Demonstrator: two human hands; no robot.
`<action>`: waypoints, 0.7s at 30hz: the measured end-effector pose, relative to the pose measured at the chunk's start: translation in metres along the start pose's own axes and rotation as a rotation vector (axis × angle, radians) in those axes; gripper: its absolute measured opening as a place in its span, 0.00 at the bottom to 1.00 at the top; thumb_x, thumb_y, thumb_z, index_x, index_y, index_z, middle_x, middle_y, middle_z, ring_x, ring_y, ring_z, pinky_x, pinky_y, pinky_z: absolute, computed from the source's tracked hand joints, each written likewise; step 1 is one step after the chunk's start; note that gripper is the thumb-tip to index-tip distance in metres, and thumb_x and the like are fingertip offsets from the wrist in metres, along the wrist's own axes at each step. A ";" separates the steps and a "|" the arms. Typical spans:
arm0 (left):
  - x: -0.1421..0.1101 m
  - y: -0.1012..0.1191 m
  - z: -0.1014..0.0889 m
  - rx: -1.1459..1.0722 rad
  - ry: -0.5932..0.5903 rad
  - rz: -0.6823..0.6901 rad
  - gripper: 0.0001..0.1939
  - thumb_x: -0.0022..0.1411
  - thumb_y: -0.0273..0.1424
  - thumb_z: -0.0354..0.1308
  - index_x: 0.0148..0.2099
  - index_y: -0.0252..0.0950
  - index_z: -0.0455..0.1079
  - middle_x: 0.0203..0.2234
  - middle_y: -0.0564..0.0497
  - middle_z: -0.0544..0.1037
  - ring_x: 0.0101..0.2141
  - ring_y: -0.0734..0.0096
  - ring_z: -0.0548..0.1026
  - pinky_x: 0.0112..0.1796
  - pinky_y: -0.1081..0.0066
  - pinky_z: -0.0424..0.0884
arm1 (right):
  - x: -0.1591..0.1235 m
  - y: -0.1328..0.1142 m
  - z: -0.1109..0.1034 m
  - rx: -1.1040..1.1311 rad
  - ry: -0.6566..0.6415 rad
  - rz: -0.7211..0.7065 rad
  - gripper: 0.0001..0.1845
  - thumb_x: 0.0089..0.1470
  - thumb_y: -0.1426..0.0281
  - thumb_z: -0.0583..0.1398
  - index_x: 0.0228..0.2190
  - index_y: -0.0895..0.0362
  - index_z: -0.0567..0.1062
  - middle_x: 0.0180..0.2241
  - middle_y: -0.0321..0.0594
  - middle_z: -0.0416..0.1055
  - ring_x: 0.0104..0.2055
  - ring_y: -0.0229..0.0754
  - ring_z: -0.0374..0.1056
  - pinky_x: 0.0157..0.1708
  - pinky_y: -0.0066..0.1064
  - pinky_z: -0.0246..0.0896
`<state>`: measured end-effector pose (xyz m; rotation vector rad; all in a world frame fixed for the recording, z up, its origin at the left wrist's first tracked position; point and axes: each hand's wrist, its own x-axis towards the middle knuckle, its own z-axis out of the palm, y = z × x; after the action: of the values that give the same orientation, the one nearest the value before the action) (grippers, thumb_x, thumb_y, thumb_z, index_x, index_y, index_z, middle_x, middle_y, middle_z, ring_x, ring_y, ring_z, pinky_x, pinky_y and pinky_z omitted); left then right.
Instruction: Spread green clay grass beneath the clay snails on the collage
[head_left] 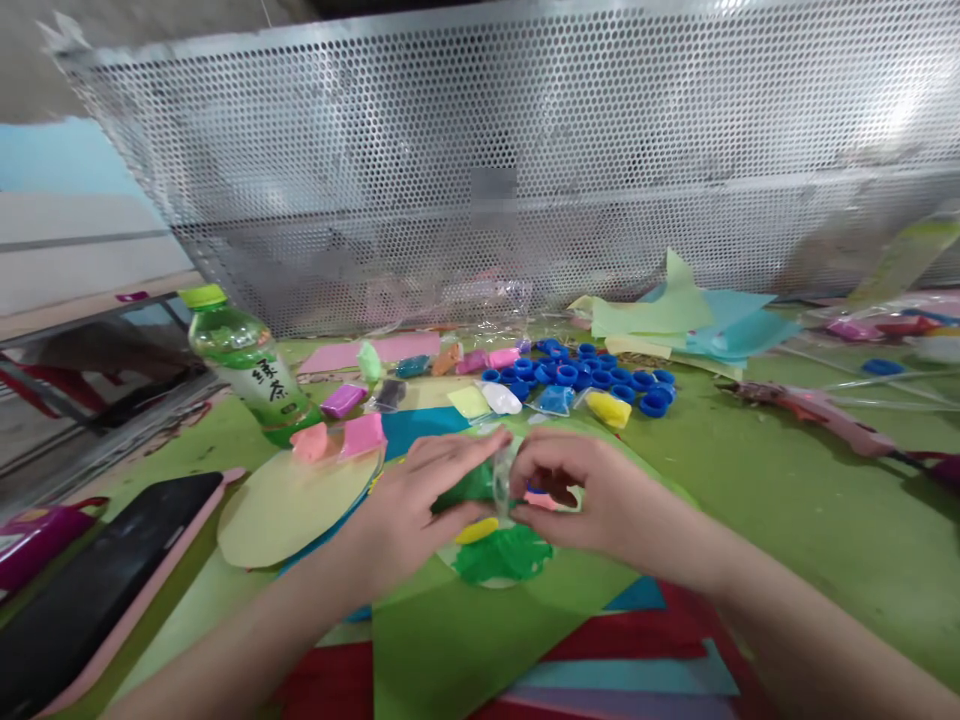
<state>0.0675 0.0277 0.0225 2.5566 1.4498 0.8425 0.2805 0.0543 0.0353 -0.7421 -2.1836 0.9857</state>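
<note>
With green tabletop (810, 500) open at right and a perforated panel (420, 160) bounding the top, your half-curled left hand (412, 500) and pinching right hand (577, 485) hold a shiny, blurred clear plastic piece (502, 482) just below centre.

1. My left hand (420, 485) and my right hand (574, 480) are over the disc (451, 556), which lies on a paper sheet (480, 640).
2. Rings (559, 373) lie beyond, before the panel (360, 150).
3. To my left: the phone (112, 590); farther, the bottle (251, 375).
4. To my right: a tool (832, 418).
</note>
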 end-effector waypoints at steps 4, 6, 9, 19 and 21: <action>0.008 -0.017 -0.012 0.035 0.084 -0.153 0.25 0.60 0.44 0.51 0.59 0.51 0.54 0.53 0.55 0.68 0.50 0.65 0.69 0.45 0.65 0.70 | -0.001 -0.003 -0.021 0.355 0.036 0.056 0.04 0.50 0.69 0.59 0.28 0.56 0.68 0.24 0.32 0.64 0.24 0.32 0.61 0.22 0.24 0.59; 0.012 -0.030 -0.017 0.065 0.114 -0.190 0.26 0.60 0.42 0.52 0.60 0.51 0.53 0.55 0.55 0.66 0.53 0.63 0.65 0.49 0.62 0.67 | 0.000 -0.001 -0.024 0.375 0.064 0.129 0.05 0.51 0.68 0.59 0.31 0.57 0.69 0.21 0.31 0.64 0.22 0.31 0.61 0.21 0.23 0.58; 0.016 -0.055 -0.020 0.134 0.168 -0.214 0.23 0.59 0.41 0.53 0.57 0.49 0.60 0.52 0.49 0.66 0.54 0.55 0.61 0.54 0.50 0.55 | 0.004 0.005 -0.018 0.396 0.028 0.258 0.07 0.53 0.66 0.57 0.31 0.58 0.69 0.18 0.30 0.65 0.20 0.30 0.61 0.20 0.23 0.57; 0.010 -0.032 -0.019 0.053 0.072 -0.040 0.23 0.61 0.41 0.51 0.58 0.53 0.54 0.51 0.55 0.68 0.50 0.68 0.67 0.48 0.67 0.67 | 0.004 0.001 0.004 0.108 0.302 0.007 0.01 0.50 0.72 0.59 0.28 0.55 0.70 0.24 0.33 0.67 0.23 0.33 0.63 0.23 0.25 0.62; 0.006 -0.018 -0.013 0.039 0.052 0.016 0.22 0.61 0.41 0.52 0.57 0.55 0.55 0.49 0.56 0.70 0.48 0.70 0.69 0.45 0.70 0.69 | 0.002 0.000 0.007 -0.006 0.363 -0.122 0.03 0.50 0.75 0.59 0.29 0.55 0.71 0.25 0.34 0.68 0.24 0.32 0.63 0.23 0.24 0.62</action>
<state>0.0496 0.0403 0.0302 2.5967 1.4769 0.8983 0.2739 0.0527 0.0323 -0.7187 -1.8915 0.7198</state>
